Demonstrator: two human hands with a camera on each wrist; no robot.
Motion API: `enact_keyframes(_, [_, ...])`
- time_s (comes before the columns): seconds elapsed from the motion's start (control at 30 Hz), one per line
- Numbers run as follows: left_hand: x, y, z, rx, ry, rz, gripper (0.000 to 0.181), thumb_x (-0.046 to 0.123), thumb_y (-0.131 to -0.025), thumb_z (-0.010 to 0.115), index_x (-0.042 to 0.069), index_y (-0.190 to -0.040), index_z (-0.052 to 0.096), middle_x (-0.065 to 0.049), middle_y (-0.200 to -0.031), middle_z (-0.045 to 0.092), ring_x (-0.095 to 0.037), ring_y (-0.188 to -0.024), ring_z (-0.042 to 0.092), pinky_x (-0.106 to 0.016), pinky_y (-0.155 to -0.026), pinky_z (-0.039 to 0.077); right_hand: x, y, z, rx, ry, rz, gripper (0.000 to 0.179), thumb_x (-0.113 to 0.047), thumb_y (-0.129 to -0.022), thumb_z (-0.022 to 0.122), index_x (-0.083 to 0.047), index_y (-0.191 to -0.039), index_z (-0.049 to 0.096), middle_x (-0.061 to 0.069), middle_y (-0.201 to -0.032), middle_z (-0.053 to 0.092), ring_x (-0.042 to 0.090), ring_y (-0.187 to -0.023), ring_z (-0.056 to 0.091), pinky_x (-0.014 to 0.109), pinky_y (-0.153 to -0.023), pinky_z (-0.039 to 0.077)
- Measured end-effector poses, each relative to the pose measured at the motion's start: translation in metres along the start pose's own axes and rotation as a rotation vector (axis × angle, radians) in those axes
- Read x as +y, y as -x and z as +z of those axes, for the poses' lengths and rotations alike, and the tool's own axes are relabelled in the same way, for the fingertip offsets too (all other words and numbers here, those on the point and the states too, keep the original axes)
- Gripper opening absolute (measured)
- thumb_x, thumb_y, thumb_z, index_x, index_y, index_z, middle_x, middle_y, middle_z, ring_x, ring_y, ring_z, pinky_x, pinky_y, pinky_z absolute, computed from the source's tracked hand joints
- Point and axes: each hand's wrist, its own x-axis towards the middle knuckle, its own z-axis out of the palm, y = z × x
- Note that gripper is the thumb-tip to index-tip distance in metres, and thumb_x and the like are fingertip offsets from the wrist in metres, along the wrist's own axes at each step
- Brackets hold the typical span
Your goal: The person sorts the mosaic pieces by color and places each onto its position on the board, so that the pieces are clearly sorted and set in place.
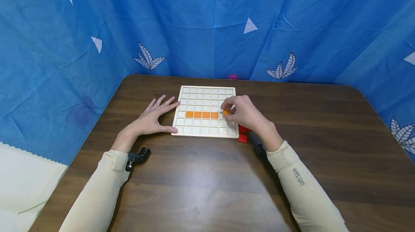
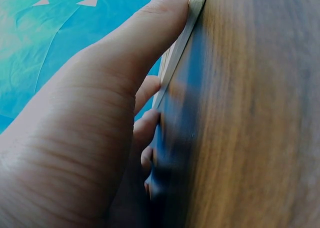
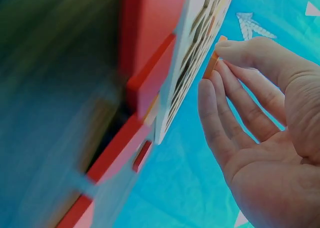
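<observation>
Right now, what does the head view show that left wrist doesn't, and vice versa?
Only head: the right hand pinching an orange tile over the right side of the board, the row of four orange tiles in the grid, and the red tiles by the board's right edge.

Only left wrist: a close, side-on look at the board's side and the creased skin near the wrist.

Both: the left hand touching the board, the table and the blue curtain with white triangles.

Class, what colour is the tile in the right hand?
Orange. The tile in the right hand shows best in the right wrist view.
</observation>
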Motion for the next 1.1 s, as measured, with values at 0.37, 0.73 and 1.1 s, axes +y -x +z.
enact_keyframes(0.37, [0.0015,-0.0002,-0.0002,0.0,0.004,0.006,0.106,0.063,-0.081,0.084,0.031,-0.167,0.032,-0.005,-0.177,0.018,-0.039,-0.165,-0.001,-0.062,-0.13,-0.005,-0.0048,-0.0055,0.0067,-0.031,0.01,0.008,0.023,0.001,-0.083,0.084,-0.009,-0.103,0.08,0.004,-0.097,0.077,0.023,-0.095,0.067,0.037,-0.089,0.06])
enact_keyframes(0.73, [0.0031,0.0005,-0.0015,-0.003,0.002,-0.001,0.106,0.063,-0.081,0.084,0.031,-0.167,0.032,-0.004,-0.178,0.017,-0.038,-0.165,-0.002,-0.061,-0.131,-0.005,0.0001,-0.0052,0.009,-0.057,-0.016,0.017,0.024,-0.002,-0.084,0.087,-0.011,-0.105,0.081,0.003,-0.098,0.078,0.022,-0.094,0.068,0.038,-0.09,0.062])
enact_keyframes(1.1, [0.0018,0.0014,-0.0016,0.002,0.0,0.002,0.107,0.064,-0.081,0.084,0.031,-0.167,0.032,-0.005,-0.177,0.018,-0.039,-0.165,-0.002,-0.062,-0.131,-0.005,-0.0004,-0.0028,0.0079,-0.041,-0.036,0.033,0.024,-0.003,-0.085,0.087,-0.01,-0.107,0.08,0.006,-0.101,0.078,0.023,-0.094,0.069,0.04,-0.091,0.062])
